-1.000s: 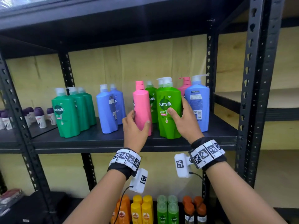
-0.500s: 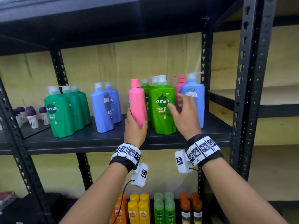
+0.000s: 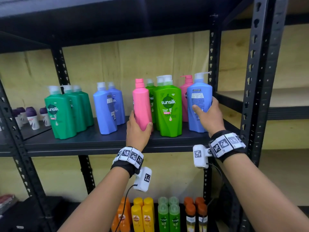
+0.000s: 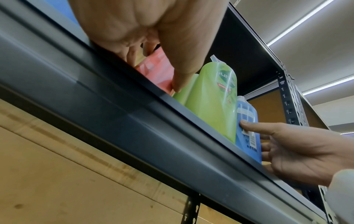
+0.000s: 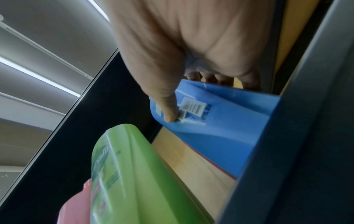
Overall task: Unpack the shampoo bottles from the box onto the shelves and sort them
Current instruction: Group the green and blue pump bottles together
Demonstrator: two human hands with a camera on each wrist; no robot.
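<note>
On the middle shelf (image 3: 100,144) my left hand (image 3: 138,129) grips the lower part of a pink bottle (image 3: 141,104) standing upright. To its right stands a light green Sunsilk bottle (image 3: 168,108), with more green ones behind. My right hand (image 3: 206,114) holds a blue pump bottle (image 3: 199,97) at the right end, thumb on its back label and fingers round the far side. In the right wrist view the thumb presses beside the barcode of the blue bottle (image 5: 220,124). A second pink pump bottle (image 3: 184,91) stands behind it.
Dark green bottles (image 3: 61,113) and two blue bottles (image 3: 107,108) stand further left on the same shelf. Small purple-capped bottles (image 3: 31,118) sit at far left. Orange, yellow and green bottles (image 3: 147,216) fill the shelf below. A black upright post (image 3: 257,81) rises right of my right hand.
My right hand left the light green bottle, moved right and took hold of the blue pump bottle. My left hand keeps its grip on the pink bottle.
</note>
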